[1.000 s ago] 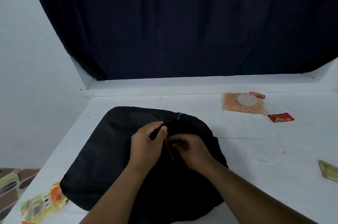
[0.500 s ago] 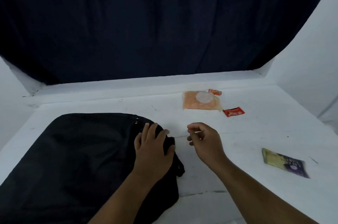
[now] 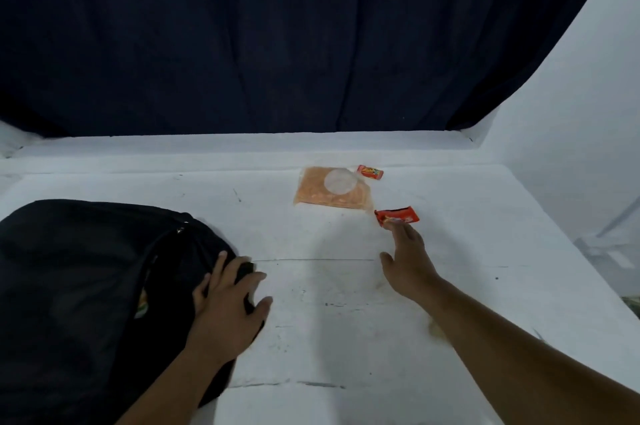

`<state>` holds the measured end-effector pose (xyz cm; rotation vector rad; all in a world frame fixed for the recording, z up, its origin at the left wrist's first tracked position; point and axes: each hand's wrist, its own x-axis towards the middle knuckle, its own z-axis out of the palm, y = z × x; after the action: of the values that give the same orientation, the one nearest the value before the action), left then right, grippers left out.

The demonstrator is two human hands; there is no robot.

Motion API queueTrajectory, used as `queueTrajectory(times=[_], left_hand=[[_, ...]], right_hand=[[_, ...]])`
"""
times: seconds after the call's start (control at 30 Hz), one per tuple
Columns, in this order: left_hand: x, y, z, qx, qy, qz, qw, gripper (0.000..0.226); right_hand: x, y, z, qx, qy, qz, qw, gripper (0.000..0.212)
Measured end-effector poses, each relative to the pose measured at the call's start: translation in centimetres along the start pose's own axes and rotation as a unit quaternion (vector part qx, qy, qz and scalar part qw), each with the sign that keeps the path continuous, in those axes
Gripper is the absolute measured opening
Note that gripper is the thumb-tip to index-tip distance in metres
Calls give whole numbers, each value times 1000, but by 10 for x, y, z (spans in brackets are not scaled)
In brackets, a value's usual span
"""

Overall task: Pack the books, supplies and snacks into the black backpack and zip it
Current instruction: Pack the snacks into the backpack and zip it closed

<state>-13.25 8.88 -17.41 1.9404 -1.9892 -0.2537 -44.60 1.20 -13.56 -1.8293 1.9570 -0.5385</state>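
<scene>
The black backpack lies flat at the left of the white table, its zipper partly open with a bit of coloured packaging showing inside. My left hand rests flat on the backpack's right edge, fingers spread. My right hand stretches forward with straight fingers, and its fingertips touch the near edge of a red snack packet. Farther back lie a clear bag of orange snacks and a small red-and-yellow sachet.
A dark blue curtain hangs behind the table above a raised white ledge. A white wall closes the right side, where the table edge runs diagonally.
My right hand has left the backpack's zipper and reached forward right to the red packet. My left hand flattened onto the bag. The view swung right.
</scene>
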Motion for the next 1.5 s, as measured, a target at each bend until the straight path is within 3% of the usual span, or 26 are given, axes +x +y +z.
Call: queueTrajectory(times=[0.33,0.53,0.67,0.77,0.83,1.03,1.2,1.27,1.4,1.5], left_hand=[[0,1,2,2,15,-20,1000,55],[0,0,5,8,23,-16,1000,51],[-1,4,2,-29,68,3,997,48],[-3,6,-5,-88,157,47,983,42],[-7,8,-13,-110,208,36,971,39],[-16,6,-58,-8,279,3,960,32],[-22,-28,-102,92,206,-202,953,64],[-23,-49,-114,99,170,-238,951,61],[-26,-81,-131,22,173,-205,963,24],[-25,-92,-148,-62,203,-170,962,16]], right_hand=[[37,28,5,-78,-23,-30,996,76],[39,39,15,-157,53,-126,978,32],[32,27,21,-78,90,-141,983,30],[20,-3,28,71,46,-110,990,31],[10,-27,32,163,17,-104,981,28],[-19,-100,45,293,-40,-115,948,17],[-43,-152,55,371,-98,-130,914,15],[-51,-168,61,392,-124,-137,901,18],[-63,-200,77,378,-155,-138,902,12],[-69,-224,89,346,-159,-164,910,12]])
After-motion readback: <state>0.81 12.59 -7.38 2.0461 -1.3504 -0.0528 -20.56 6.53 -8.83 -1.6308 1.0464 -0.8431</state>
